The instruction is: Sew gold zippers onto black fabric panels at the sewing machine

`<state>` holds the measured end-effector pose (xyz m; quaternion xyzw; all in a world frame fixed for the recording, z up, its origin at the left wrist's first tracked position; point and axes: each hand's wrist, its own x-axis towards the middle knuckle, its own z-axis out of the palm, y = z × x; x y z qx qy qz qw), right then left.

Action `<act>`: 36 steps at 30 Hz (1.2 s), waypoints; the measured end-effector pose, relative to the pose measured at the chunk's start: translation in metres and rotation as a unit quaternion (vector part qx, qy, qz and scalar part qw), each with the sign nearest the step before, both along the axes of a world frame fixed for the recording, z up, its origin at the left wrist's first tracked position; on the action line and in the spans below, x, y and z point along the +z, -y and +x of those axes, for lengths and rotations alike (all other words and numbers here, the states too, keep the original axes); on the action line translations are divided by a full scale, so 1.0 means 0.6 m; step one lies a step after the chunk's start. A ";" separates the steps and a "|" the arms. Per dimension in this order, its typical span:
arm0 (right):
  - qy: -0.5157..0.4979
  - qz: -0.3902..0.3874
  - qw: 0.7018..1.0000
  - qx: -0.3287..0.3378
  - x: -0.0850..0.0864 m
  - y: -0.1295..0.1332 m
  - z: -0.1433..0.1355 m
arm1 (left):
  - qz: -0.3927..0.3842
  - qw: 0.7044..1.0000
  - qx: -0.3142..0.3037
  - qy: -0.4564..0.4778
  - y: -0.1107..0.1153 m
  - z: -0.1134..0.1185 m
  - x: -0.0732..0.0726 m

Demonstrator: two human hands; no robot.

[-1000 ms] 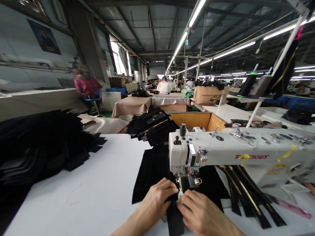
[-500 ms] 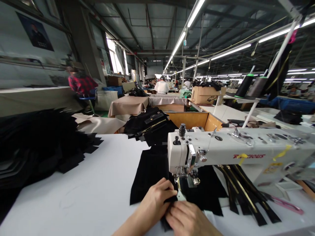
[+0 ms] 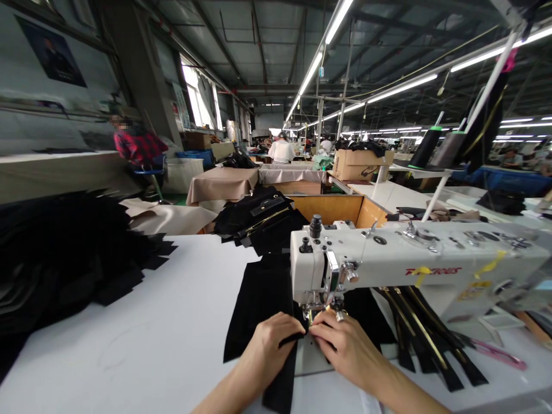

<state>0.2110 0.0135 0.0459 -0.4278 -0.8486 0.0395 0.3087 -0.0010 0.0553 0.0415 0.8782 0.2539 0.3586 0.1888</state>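
Your left hand point(image 3: 269, 345) and right hand point(image 3: 345, 345) both pinch the black fabric strip point(image 3: 282, 374) right under the sewing machine's point(image 3: 414, 267) presser foot; the cardboard box point(image 3: 360, 164) behind holds dark cloth; the white bench point(image 3: 150, 333) lies open leftward, up to the stacked black fabric pieces point(image 3: 64, 259).

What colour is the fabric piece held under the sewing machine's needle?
Black; the fabric piece shows clearly in the head view.

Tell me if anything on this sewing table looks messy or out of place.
Nothing looks damaged or spilled. The big pile of black fabric pieces at the left is fanned out unevenly, corners jutting. Both hands, left hand and right hand, hold black fabric at the sewing machine.
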 end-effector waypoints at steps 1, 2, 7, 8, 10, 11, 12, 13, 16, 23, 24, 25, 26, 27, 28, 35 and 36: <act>0.006 -0.003 1.000 -0.002 -0.001 -0.002 -0.001 | -0.001 1.000 0.002 -0.001 0.000 0.000 -0.001; 0.014 -0.006 1.000 -0.004 -0.002 -0.003 -0.001 | -0.001 1.000 0.002 -0.001 0.001 0.001 -0.003; 0.040 0.000 0.999 -0.003 -0.006 -0.004 0.003 | 0.050 0.999 -0.004 -0.015 0.001 0.004 -0.023; 0.036 -0.001 0.999 -0.002 -0.005 -0.004 0.004 | 0.069 0.997 -0.008 -0.021 0.001 0.004 -0.025; 0.018 -0.003 1.000 0.002 -0.005 -0.002 0.005 | 0.097 0.995 -0.016 -0.035 0.002 0.004 -0.024; 0.004 -0.003 1.000 0.006 -0.005 -0.002 0.005 | 0.103 0.993 -0.022 -0.046 0.003 0.004 -0.021; -0.015 -0.003 1.000 0.009 -0.004 -0.001 0.006 | 0.108 0.992 -0.029 -0.060 0.004 0.004 -0.017; -0.037 -0.004 0.999 0.011 -0.004 -0.001 0.007 | 0.113 0.990 -0.037 -0.077 0.006 0.004 -0.011; -0.109 -0.006 0.994 0.004 -0.005 -0.002 0.010 | 0.140 0.980 -0.057 -0.128 0.013 0.003 0.005; -0.148 -0.003 0.989 -0.012 -0.008 -0.007 0.014 | 0.166 0.970 -0.061 -0.168 0.016 0.002 0.008; -0.148 -0.004 0.989 -0.013 -0.008 -0.007 0.014 | 0.164 0.971 -0.058 -0.165 0.016 0.002 0.007; -0.149 -0.005 0.989 -0.014 -0.008 -0.006 0.014 | 0.161 0.972 -0.055 -0.160 0.016 0.002 0.007; -0.150 -0.005 0.989 -0.014 -0.007 -0.006 0.014 | 0.158 0.974 -0.051 -0.156 0.016 0.003 0.007; -0.152 -0.004 0.988 -0.014 -0.005 -0.006 0.014 | 0.155 0.975 -0.046 -0.150 0.016 0.003 0.007; -0.154 -0.004 0.988 -0.012 -0.003 -0.005 0.014 | 0.156 0.977 -0.039 -0.143 0.015 0.003 0.006; -0.111 0.010 0.994 0.009 0.013 0.008 0.011 | 0.178 0.975 -0.017 -0.130 0.012 0.003 -0.009; -0.098 0.013 0.995 0.014 0.013 0.009 0.010 | 0.177 0.975 -0.019 -0.129 0.011 0.003 -0.011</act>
